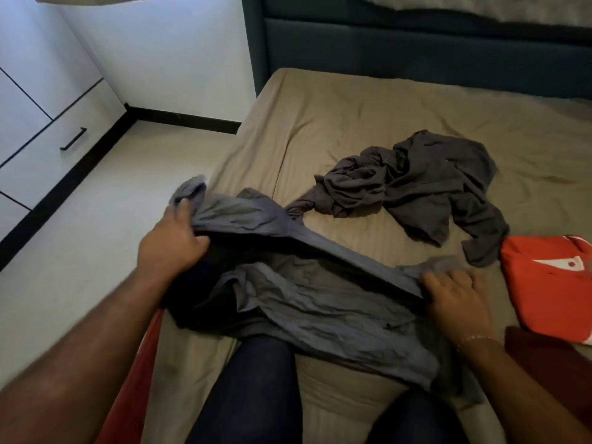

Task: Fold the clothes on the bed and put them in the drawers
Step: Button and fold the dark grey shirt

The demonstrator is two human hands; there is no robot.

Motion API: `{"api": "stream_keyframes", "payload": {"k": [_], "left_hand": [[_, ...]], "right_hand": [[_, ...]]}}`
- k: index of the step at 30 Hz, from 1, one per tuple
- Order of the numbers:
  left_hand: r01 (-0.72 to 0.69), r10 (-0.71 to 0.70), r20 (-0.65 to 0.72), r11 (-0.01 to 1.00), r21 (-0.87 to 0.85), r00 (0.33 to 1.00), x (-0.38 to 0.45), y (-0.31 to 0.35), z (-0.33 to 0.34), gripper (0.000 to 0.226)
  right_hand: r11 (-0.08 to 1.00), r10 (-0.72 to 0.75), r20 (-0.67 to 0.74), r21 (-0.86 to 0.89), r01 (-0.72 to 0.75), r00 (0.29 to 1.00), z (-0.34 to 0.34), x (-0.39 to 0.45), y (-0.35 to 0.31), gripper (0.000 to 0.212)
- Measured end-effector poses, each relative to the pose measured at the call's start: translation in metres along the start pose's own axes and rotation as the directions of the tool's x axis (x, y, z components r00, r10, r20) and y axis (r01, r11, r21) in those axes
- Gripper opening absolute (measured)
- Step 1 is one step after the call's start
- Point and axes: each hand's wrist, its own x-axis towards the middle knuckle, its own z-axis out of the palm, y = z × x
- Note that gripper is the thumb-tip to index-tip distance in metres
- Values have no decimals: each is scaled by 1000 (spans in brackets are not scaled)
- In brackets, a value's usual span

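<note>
Head view: left hand (171, 243) grips one bunched end of the grey-blue garment (307, 299), fingers curled, raised off the bed (368, 123). Right hand (455, 290) lies knuckles up on the other end, fingertips tucked into the cloth. Garment drapes over the person's knees. Beyond lie a crumpled dark grey garment (426, 187) and a folded red shirt (547, 283); its white emblem is unreadable.

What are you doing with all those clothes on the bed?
A person kneeling on the bed is folding a blue-grey garment. The left hand grips one end of it, lifted a little, and the right hand holds the other end down near the sheet. A dark grey garment lies crumpled farther up the bed, not folded yet. A red shirt already lies folded on the right. The white drawers on the left are closed.
</note>
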Motion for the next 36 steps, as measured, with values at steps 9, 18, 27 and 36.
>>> {"api": "stream_keyframes", "payload": {"k": [9, 18, 27, 36], "left_hand": [[31, -20, 100, 994, -109, 995, -83, -60, 38, 62], [-423, 420, 135, 906, -14, 897, -65, 20, 27, 41], [-375, 384, 401, 921, -102, 832, -26, 72, 77, 48], [-245, 220, -109, 899, -363, 969, -31, 42, 53, 58]], "right_hand": [[996, 78, 543, -5, -89, 836, -25, -62, -50, 52], [978, 111, 595, 77, -194, 796, -51, -44, -89, 49], [976, 58, 646, 122, -178, 761, -17, -50, -82, 47], [938, 170, 457, 196, -286, 873, -25, -33, -65, 63]]}}
